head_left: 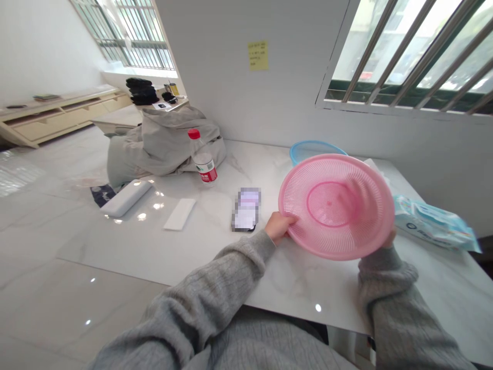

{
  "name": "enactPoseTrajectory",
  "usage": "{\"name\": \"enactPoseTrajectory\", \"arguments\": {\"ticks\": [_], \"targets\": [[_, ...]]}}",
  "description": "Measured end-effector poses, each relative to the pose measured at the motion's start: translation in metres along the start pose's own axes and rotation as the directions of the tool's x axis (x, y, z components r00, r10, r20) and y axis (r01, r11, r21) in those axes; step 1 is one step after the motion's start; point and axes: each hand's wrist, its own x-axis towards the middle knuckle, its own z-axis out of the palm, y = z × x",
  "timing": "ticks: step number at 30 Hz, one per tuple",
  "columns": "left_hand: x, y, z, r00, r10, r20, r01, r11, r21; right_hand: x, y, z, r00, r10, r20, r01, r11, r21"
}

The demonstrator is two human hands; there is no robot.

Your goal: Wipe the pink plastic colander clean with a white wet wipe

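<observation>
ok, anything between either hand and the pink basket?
No. The left hand grips the pink basket at its left rim. The right hand is mostly hidden behind its right side, fingers showing through the mesh.

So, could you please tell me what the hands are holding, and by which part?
Both hold the pink basket tilted above the table: left hand on its left rim, right hand at the right rim, fingers behind the mesh.

Pink colander [336,205]: perforated plastic mesh, faintly translucent, satin sheen. Blue colander [314,149]: same meshed plastic. Counter [200,241]: polished white marble-look slab, glossy, mirroring lights. Water bottle [202,157]: clear plastic, red cap. Wipes pack [433,222]: shiny plastic film. Sleeves [215,288]: grey ribbed knit, matt.
</observation>
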Motion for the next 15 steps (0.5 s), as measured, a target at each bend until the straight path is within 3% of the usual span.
{"name": "enactPoseTrajectory", "arguments": {"ticks": [6,11,15], "targets": [[-0.002,-0.001,0.005,0.997,0.048,-0.054,-0.052,0.996,-0.068,-0.003,0.013,0.014,0.994,0.011,-0.111,0.006,0.989,0.147],[0.003,-0.001,0.003,0.963,0.233,-0.136,-0.237,0.971,-0.014,-0.004,0.035,0.010,0.983,0.097,-0.156,-0.049,0.957,0.284],[0.002,0.001,0.001,0.912,0.394,-0.112,-0.396,0.918,0.005,-0.005,0.055,0.009,0.953,0.216,-0.212,-0.121,0.914,0.387]]}}
